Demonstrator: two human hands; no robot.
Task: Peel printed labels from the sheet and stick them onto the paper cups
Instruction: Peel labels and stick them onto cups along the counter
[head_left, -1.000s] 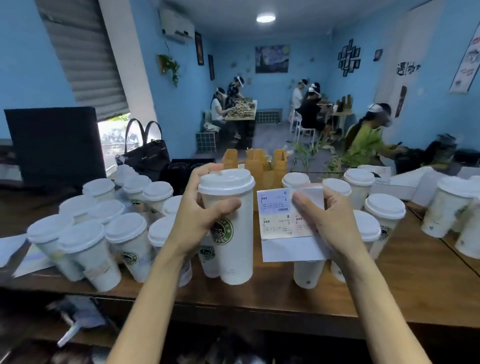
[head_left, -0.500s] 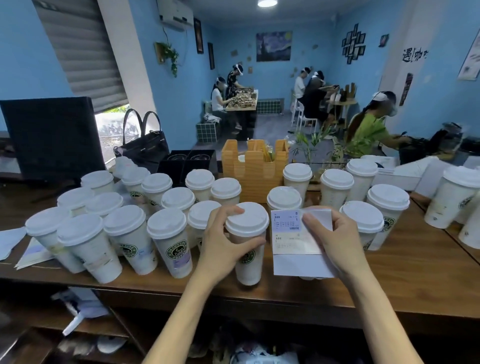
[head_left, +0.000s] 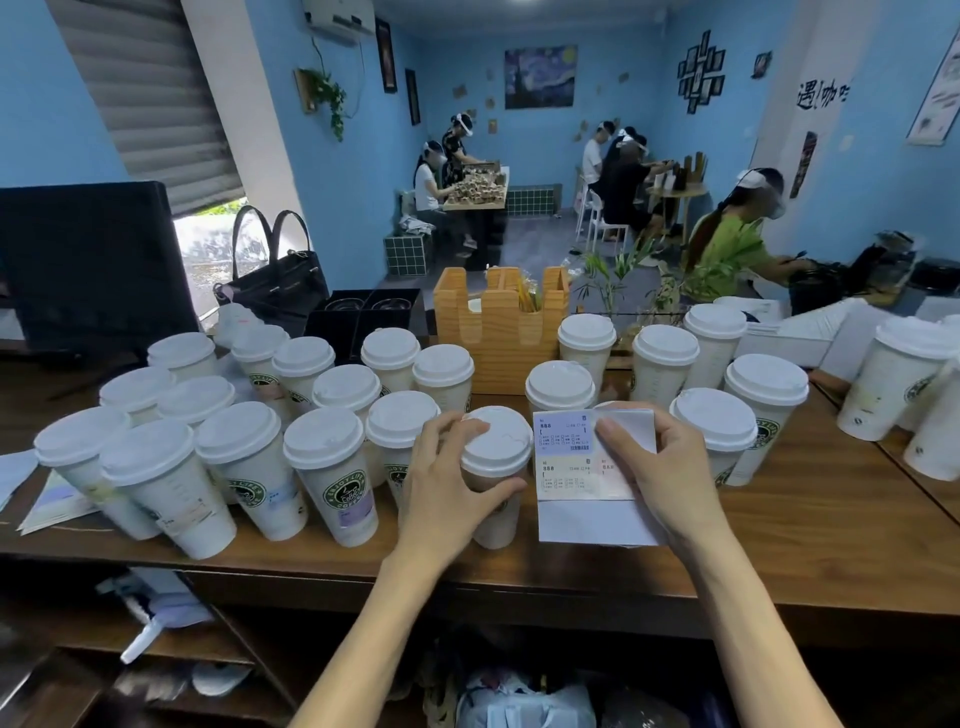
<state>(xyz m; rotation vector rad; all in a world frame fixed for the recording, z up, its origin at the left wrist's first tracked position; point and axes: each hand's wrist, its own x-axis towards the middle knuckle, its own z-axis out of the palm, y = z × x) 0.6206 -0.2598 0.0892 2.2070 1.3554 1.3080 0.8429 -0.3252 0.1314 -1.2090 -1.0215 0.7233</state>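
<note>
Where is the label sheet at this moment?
In the head view the label sheet is right of centre, held by the right hand, next to the lidded paper cup that the left hand grips.

Cup (head_left: 340, 483) at front bears a round green logo reading "ENJOY LIFE COFFEE". Label sheet (head_left: 576, 467) shows "888" on two labels; finer print illegible. Black Chinese characters (head_left: 823, 94) on right wall.

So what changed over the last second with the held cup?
The left hand brought the cup down from mid-air to the counter beside the other cups, still gripping it. The right hand still holds the label sheet.
</note>
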